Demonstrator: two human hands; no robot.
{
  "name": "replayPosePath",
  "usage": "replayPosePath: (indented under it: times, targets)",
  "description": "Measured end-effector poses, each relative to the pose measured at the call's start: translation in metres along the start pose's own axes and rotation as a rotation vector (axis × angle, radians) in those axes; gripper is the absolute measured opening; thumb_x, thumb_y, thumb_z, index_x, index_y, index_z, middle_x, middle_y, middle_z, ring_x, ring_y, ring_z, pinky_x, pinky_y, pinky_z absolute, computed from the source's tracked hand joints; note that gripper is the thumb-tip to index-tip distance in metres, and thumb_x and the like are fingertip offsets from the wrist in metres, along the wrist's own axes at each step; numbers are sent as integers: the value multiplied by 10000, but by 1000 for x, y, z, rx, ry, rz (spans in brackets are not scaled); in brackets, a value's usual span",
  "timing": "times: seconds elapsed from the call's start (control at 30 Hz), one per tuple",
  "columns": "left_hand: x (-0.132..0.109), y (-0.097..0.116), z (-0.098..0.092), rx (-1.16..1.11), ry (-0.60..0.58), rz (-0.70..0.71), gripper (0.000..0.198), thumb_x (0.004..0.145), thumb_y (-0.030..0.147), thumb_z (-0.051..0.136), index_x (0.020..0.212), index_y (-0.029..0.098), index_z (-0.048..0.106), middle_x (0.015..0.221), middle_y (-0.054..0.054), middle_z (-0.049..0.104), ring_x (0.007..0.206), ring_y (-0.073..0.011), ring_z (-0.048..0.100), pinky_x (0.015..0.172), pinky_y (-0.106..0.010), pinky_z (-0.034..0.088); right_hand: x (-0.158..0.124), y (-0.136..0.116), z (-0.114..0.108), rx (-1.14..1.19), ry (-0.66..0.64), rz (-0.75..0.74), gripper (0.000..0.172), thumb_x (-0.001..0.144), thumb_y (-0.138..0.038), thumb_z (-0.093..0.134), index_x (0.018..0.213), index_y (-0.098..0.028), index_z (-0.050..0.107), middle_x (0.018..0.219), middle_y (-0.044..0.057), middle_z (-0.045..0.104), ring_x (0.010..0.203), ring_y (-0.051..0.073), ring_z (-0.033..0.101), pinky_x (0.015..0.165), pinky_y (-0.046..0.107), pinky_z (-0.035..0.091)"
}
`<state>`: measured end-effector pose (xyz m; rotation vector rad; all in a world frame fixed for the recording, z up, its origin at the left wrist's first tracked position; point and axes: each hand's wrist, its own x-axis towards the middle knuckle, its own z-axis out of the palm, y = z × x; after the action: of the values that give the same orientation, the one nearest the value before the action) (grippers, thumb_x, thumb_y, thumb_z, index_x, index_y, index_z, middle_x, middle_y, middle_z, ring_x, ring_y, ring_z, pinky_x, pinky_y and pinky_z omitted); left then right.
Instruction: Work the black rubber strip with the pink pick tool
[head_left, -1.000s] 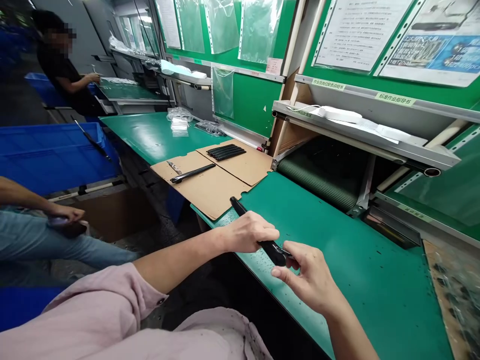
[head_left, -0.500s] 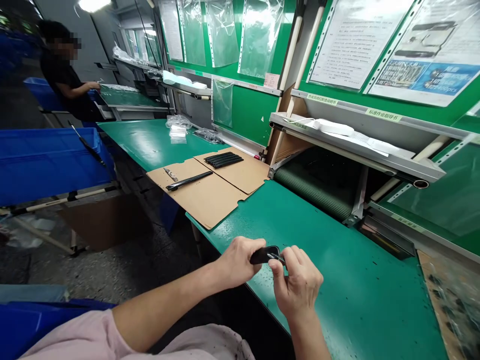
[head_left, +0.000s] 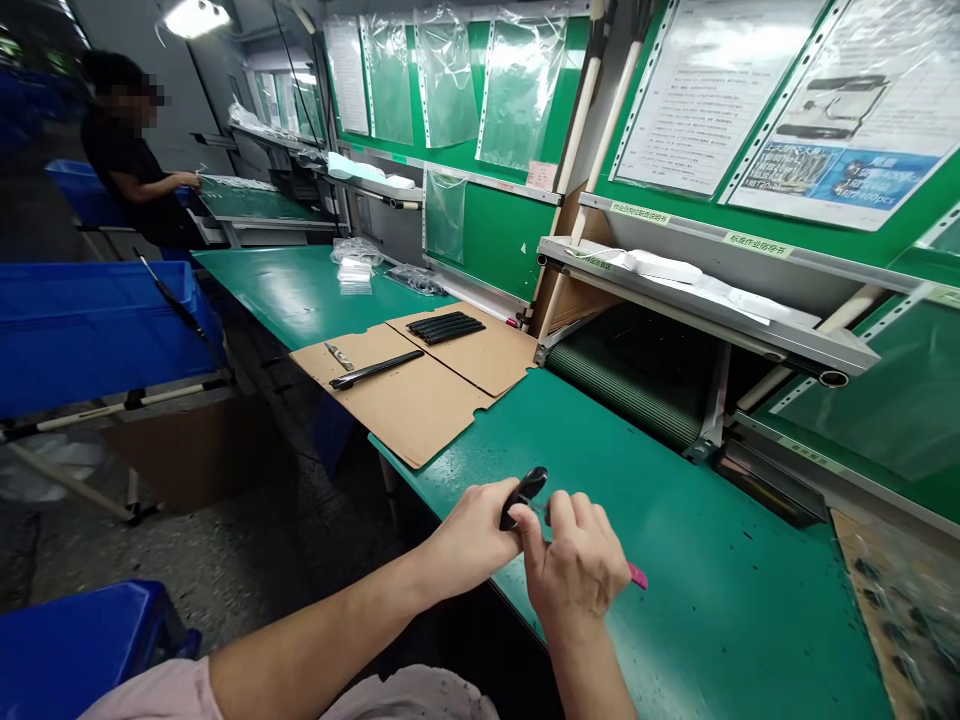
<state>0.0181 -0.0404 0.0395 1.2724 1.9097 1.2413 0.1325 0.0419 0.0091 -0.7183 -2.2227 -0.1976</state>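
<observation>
My left hand (head_left: 476, 535) is closed around a glossy black plastic part (head_left: 531, 486), its curved end sticking up past the fingers. Close against it, my right hand (head_left: 577, 560) is wrapped round a slim trimming knife, whose pink handle end (head_left: 637, 575) shows behind the palm. The knife's blade is mostly hidden by the thumb. Both hands are above the near edge of the green table (head_left: 675, 580). Farther off, a long black strip (head_left: 377, 369) and a neat row of black strips (head_left: 445, 327) lie on a cardboard sheet (head_left: 427, 415).
A conveyor belt (head_left: 630, 375) runs beneath a shelf (head_left: 705, 290) at the right. Clear plastic bags (head_left: 356, 262) lie on the far table. Blue bins (head_left: 97, 335) stand at the left, where another person (head_left: 131, 165) works. Black flecks dot the green tabletop.
The black part has been tilted more upright in my left hand. My right hand has turned and shifted slightly left, bringing the pink handle end into view.
</observation>
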Motion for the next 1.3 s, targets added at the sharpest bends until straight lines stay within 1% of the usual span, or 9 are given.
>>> replayPosePath:
  times: [0.17, 0.3, 0.4, 0.53, 0.67, 0.77, 0.87, 1.07, 1.3]
  targets:
    - [0, -5, -4, 21, -36, 19, 90, 773, 220, 533, 731, 197, 457, 661, 47, 446, 610, -113, 359, 538, -248, 247, 5, -2, -7, 374, -38, 183, 450, 953, -604, 477, 726, -218, 522, 661, 13, 515, 620, 178, 464, 560, 313, 288]
    - [4, -9, -11, 198, -49, 160, 152, 786, 202, 552, 676, 203, 448, 584, 47, 393, 546, -114, 342, 531, -261, 232, 18, 6, -18, 1060, -346, 459, 418, 910, -590, 549, 743, -207, 556, 596, -38, 391, 520, 125, 336, 486, 264, 252]
    - [20, -14, -21, 277, 96, 295, 160, 754, 163, 579, 653, 205, 463, 647, 11, 471, 629, -152, 448, 614, -276, 330, 19, 5, -24, 1277, -453, 545, 374, 887, -539, 597, 737, -199, 556, 582, -60, 292, 507, 106, 243, 463, 257, 198]
    - [49, -27, -31, -350, 461, 129, 314, 704, 153, 668, 991, 223, 563, 1089, -75, 568, 1052, -233, 536, 913, -350, 428, 3, -11, -21, 1079, -187, 450, 204, 906, -395, 619, 842, -202, 614, 629, -39, 400, 521, 112, 340, 471, 257, 272]
    - [57, -34, -18, -872, 373, -162, 221, 885, 360, 538, 1002, 174, 514, 974, -83, 580, 768, -159, 611, 709, -314, 520, -17, -31, -9, 939, -16, 235, 68, 914, -274, 631, 922, -213, 602, 681, -30, 462, 565, 119, 428, 516, 241, 363]
    - [51, -31, -4, -1004, 250, -257, 317, 968, 431, 378, 1003, 147, 515, 725, 1, 506, 414, -53, 374, 403, -192, 343, -24, -37, -2, 876, -140, 40, 87, 931, -280, 624, 932, -202, 585, 685, -23, 504, 592, 135, 467, 543, 259, 367]
    - [47, -24, -3, -1075, 257, -244, 286, 982, 428, 393, 1041, 174, 509, 585, 83, 345, 361, -36, 196, 344, -156, 177, -24, -33, 0, 732, -250, -66, 209, 958, -406, 587, 945, -198, 572, 741, 4, 561, 655, 167, 513, 596, 292, 360]
    - [44, -15, -16, -1092, 281, -192, 219, 979, 410, 443, 940, 198, 483, 520, 100, 282, 353, -44, 182, 324, -149, 146, -7, -20, -2, 395, -302, -153, 591, 883, -776, 381, 884, -201, 522, 796, 34, 581, 716, 206, 541, 593, 314, 318]
    - [41, -17, -19, -1120, 277, -141, 228, 961, 423, 488, 973, 196, 504, 530, 103, 273, 351, -40, 169, 322, -151, 138, -17, -28, -3, 301, -212, -258, 553, 965, -673, 337, 658, -221, 422, 605, -11, 465, 559, 170, 436, 553, 335, 232]
